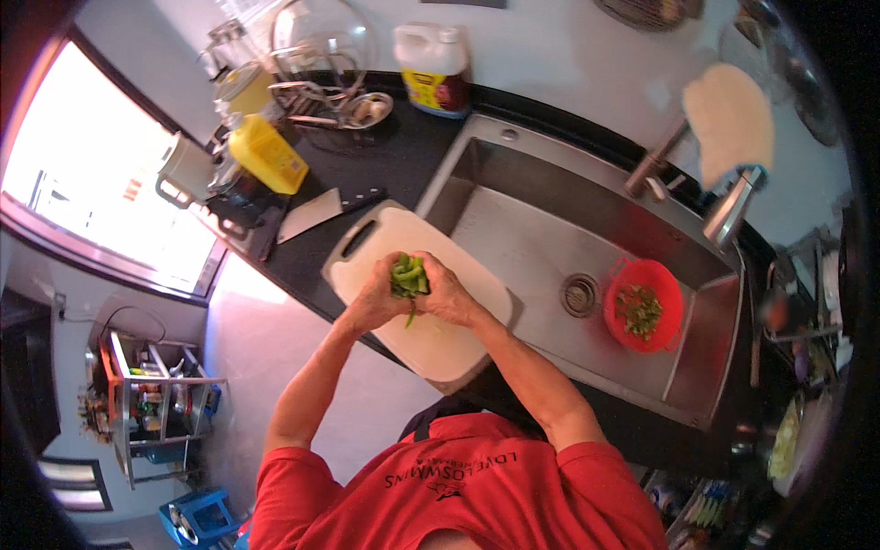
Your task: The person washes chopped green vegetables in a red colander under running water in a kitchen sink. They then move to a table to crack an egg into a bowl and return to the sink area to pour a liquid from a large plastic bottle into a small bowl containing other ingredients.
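Cupped between both my hands is a pile of cut green pepper strips (409, 275). My left hand (374, 298) closes on the pile from one side, and my right hand (445, 291) presses against it from the other. Both are over the white cutting board (458, 344), which lies at the counter's edge and partly overlaps the sink's left side. One green strip hangs below my fingers. A cleaver (316, 213) with a dark handle rests on the counter beyond the board. Inside the sink, a red colander (676, 307) holds chopped green and brownish pieces.
The steel sink (513, 229) takes up the right of the counter, with a faucet (653, 174) behind it. At the back stand a yellow bottle (266, 154), a large jug (433, 69) and a small metal bowl (371, 110). A shelf rack (160, 399) stands at far left.
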{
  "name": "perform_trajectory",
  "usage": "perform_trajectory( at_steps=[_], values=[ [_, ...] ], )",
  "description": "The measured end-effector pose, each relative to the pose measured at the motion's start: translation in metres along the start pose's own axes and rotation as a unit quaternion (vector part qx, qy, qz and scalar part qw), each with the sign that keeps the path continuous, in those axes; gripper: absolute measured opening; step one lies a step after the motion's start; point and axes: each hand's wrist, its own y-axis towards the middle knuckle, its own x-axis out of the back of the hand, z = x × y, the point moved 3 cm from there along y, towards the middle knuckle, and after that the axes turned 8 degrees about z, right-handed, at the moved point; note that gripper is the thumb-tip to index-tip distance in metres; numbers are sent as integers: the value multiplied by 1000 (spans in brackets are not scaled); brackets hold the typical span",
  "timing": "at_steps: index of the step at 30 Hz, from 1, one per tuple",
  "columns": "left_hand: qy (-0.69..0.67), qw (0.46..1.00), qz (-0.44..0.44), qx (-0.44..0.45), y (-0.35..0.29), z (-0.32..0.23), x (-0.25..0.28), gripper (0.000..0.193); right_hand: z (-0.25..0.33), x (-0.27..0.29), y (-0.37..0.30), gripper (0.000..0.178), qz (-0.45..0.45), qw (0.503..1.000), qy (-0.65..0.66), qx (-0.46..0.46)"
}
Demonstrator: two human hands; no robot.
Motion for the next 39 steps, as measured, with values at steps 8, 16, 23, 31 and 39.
perform_trajectory(
  at_steps=[8,16,23,31,39],
  values=[
    [-30,994,86,-67,50,-132,-87,84,21,123,-102,55,-81,996,34,-5],
    [-45,968,169,-182,132,-218,-267,81,-5,267,-253,57,-175,977,-67,-98],
    [-143,959,228,-89,180,-194,-409,97,-90,326,-315,66,-218,933,-148,-246],
    [-45,969,88,-225,176,-200,-415,40,-136,351,-321,36,-178,941,-228,-174],
    [-171,978,18,-121,120,-166,-284,20,-131,317,-283,28,-80,946,-225,-219]
  ],
)
